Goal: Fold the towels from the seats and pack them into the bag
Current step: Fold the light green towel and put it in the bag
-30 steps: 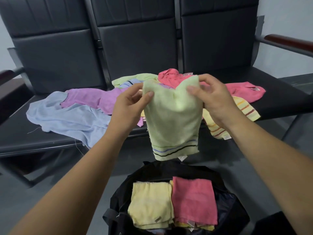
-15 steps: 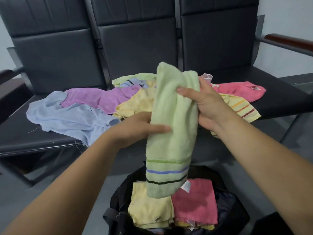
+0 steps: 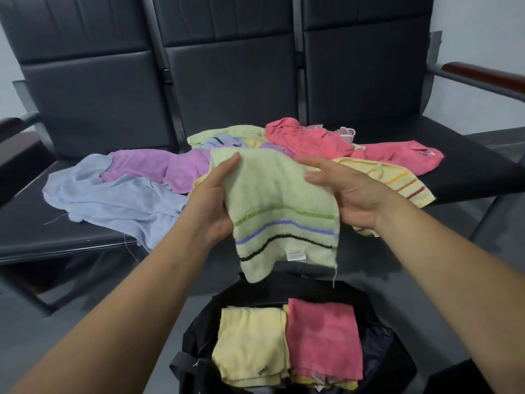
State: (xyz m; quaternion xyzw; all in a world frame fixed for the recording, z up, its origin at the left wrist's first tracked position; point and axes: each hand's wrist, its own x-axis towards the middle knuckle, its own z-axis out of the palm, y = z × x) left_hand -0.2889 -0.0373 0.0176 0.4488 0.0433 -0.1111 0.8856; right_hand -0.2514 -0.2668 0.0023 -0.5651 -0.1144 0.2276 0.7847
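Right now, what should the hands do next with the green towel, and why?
Probably lower the green towel into the bag: the left hand and right hand hold it folded just above the bag, where a folded yellow towel and pink towel lie.

The pale green towel point(image 3: 278, 194) is showing three stripes near its lower edge: bright green, violet-blue and black. On the black seats point(image 3: 85, 237), a light blue towel point(image 3: 113, 203) is lying toward the left edge, a purple towel point(image 3: 159, 169) beside it, coral pink towels point(image 3: 306, 140) toward the back, and a yellow towel point(image 3: 392, 177) with orange and dark red stripes toward the right. In the black bag point(image 3: 284, 291), a pale yellow folded towel point(image 3: 250, 345) is sitting beside a pink folded towel point(image 3: 324, 336).
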